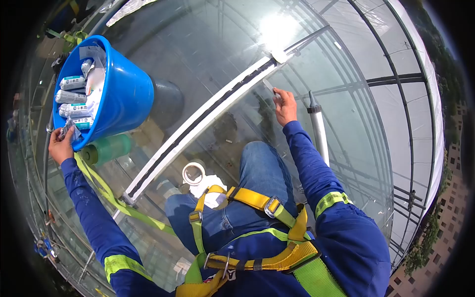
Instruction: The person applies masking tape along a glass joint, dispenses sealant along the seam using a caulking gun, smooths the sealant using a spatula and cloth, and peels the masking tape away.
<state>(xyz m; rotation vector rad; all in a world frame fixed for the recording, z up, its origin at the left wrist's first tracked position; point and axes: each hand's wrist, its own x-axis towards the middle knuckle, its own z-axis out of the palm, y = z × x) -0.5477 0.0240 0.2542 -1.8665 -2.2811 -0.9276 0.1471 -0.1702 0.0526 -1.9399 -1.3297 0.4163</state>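
Observation:
A blue bucket (126, 89) at the upper left holds several sealant sausage packs (74, 96) and white paper. At its lower rim my left hand (61, 146) pinches a crumpled silvery wrapper (69, 129). My right hand (285, 106) holds a small flat tool (269, 86) between its fingers, right of the joint. A black sealant bead (198, 119) runs diagonally between two white tape strips over the glass. To the right of my right hand lies a caulking gun (319, 131) with a dark nozzle.
A tape roll (193, 173) and white paper (213, 198) lie by my knees. Behind the bucket's base is a green bottle (113, 149). A lime strap (123, 208) crosses the lower left. Metal framing (396, 79) curves along the right edge.

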